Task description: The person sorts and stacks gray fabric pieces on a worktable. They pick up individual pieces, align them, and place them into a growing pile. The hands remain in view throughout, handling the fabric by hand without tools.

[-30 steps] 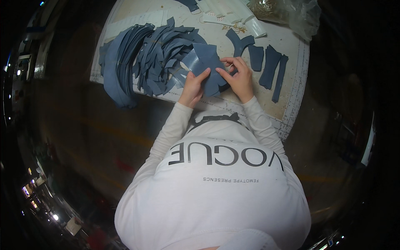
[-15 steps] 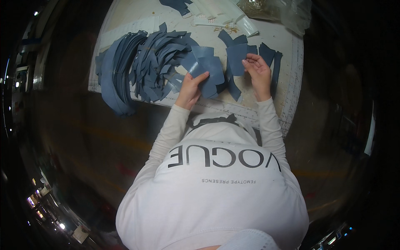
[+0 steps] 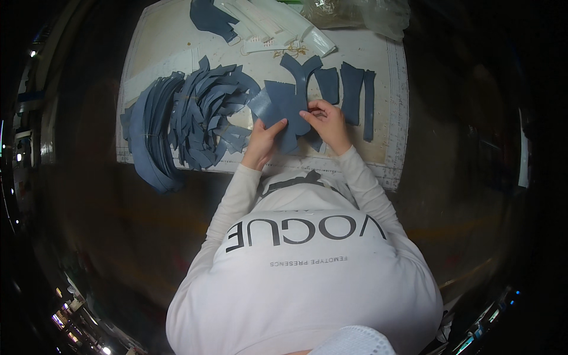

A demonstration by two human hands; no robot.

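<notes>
My left hand (image 3: 260, 145) is closed on a fan of flat blue-grey cut pieces (image 3: 278, 106), thumb on top. They look like leather or a similar sheet; I cannot tell which. At the fan's right edge, the fingertips of my right hand (image 3: 328, 124) pinch a piece of the same sheet. Just beyond the hands lies a curved, forked-looking blue-grey piece (image 3: 302, 68), partly covered. To its right are a short piece (image 3: 328, 86), a wider strip (image 3: 352, 92) and a narrow strip (image 3: 369, 106).
Left on the white table (image 3: 387, 148) sit a bundle of long curved strips (image 3: 151, 139), overhanging the near edge, and a tangled pile of smaller pieces (image 3: 204, 112). Farther back are a blue-grey bundle (image 3: 210, 21), white strips (image 3: 266, 18), yellowish bands (image 3: 291, 52) and a clear plastic bag (image 3: 381, 18).
My right hand has moved left, bringing a piece from the right-hand group up against the fan in my left hand. The whole view has shifted somewhat.
</notes>
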